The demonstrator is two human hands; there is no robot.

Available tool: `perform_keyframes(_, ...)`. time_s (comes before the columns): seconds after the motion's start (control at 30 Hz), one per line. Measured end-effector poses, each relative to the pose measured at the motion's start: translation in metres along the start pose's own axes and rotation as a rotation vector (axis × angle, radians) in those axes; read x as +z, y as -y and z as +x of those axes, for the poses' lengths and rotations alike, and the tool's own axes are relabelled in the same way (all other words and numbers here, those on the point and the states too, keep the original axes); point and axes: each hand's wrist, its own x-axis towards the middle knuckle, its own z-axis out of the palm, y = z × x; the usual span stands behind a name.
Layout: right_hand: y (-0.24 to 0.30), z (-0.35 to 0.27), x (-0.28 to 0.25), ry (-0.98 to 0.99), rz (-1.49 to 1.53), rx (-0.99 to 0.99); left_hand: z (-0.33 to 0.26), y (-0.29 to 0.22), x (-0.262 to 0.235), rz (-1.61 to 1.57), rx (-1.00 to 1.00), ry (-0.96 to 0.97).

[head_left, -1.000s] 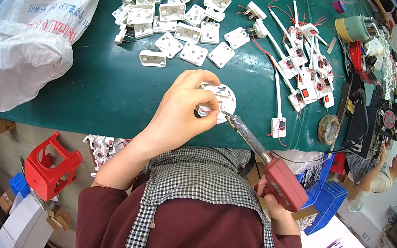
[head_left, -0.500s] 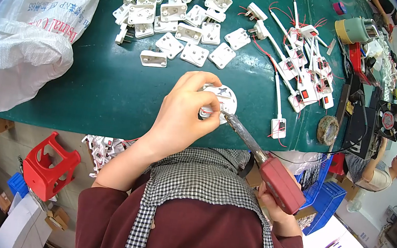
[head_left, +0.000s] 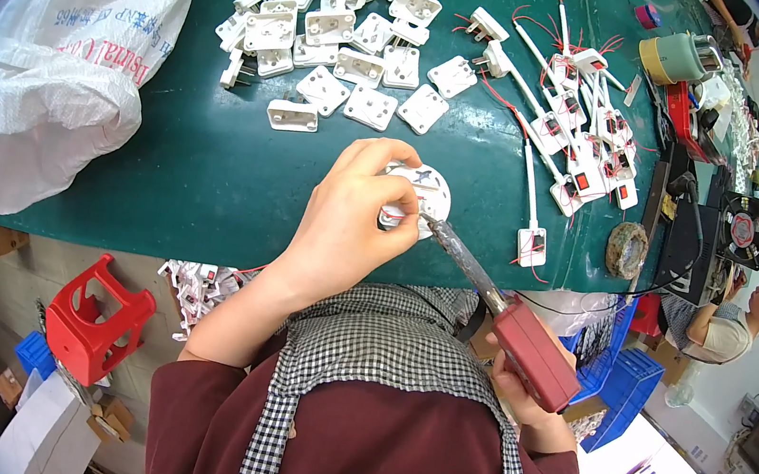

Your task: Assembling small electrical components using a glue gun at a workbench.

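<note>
Near the front edge of the tabletop, a round white part lies under the fingers of the left hand, thumb and forefinger pressed together, anything between them too small to tell. The right hand grips a red-handled soldering iron, tip beside those fingertips.

We've got the iron in our right hand, tip right at the disc our left hand is touching. Plugs and switches are kinda heaped across our table's far side.
</note>
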Motion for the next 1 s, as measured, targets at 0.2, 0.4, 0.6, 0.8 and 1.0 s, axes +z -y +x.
perform_keyframes(0.2,-0.016,-0.016,-0.005,-0.025,-0.087,-0.017,-0.001,-0.001,0.001,0.005,-0.019,0.0)
perform_keyframes(0.4,-0.011,-0.009,0.0,-0.111,0.369,0.026,0.002,-0.004,0.002,0.005,-0.031,0.019)
perform_keyframes(0.6,-0.038,0.006,-0.002,-0.464,0.649,-0.177,0.0,-0.003,-0.002,0.064,-0.038,0.048)
perform_keyframes(0.8,-0.078,0.025,0.017,-0.691,-0.243,-0.143,0.0,-0.001,-0.003,0.079,-0.013,0.087)
perform_keyframes(1.0,-0.098,0.044,0.032,-0.737,-0.598,-0.163,0.002,-0.009,-0.004,0.216,0.131,0.134)
